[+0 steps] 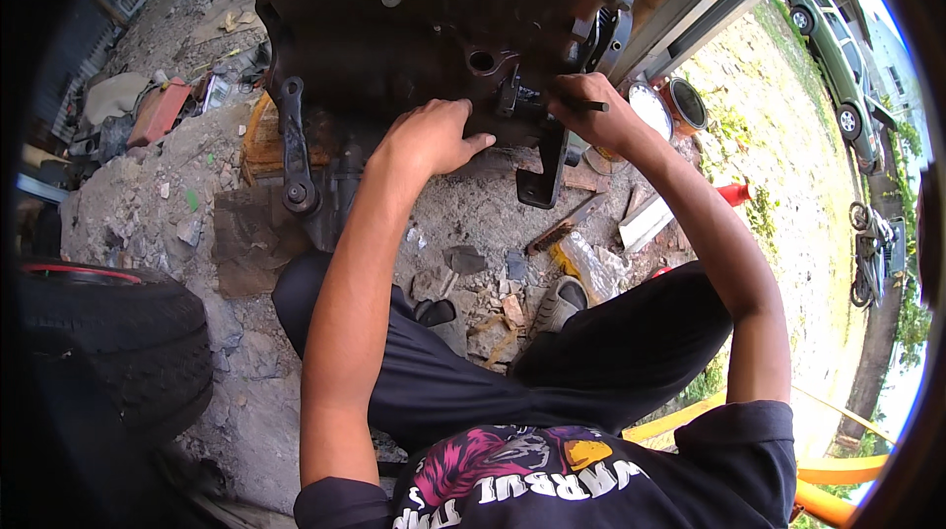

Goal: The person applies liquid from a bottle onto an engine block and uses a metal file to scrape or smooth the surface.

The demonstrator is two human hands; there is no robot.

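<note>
A dark, greasy engine block (370, 56) fills the upper middle, directly in front of me. My left hand (426, 138) rests against its lower face, thumb stretched out and apart from the fingers; the fingertips are partly hidden. At the block's right side, my right hand (594, 115) is closed round a dark rod-like tool (597, 106), whose blunt end sticks out past the hand. The tool's other end cannot be made out. Just below the right hand hangs a black metal bracket (538, 186). Between my hands, a small fitting (508, 96) projects from the block.
A dark metal arm (292, 140) stands left of my left hand. A large tyre (118, 342) lies at the left. Open cans (683, 103) stand beyond my right hand, beside a metal post (705, 12). Rubble and a wooden-handled brush-like piece (567, 224) lie near my feet.
</note>
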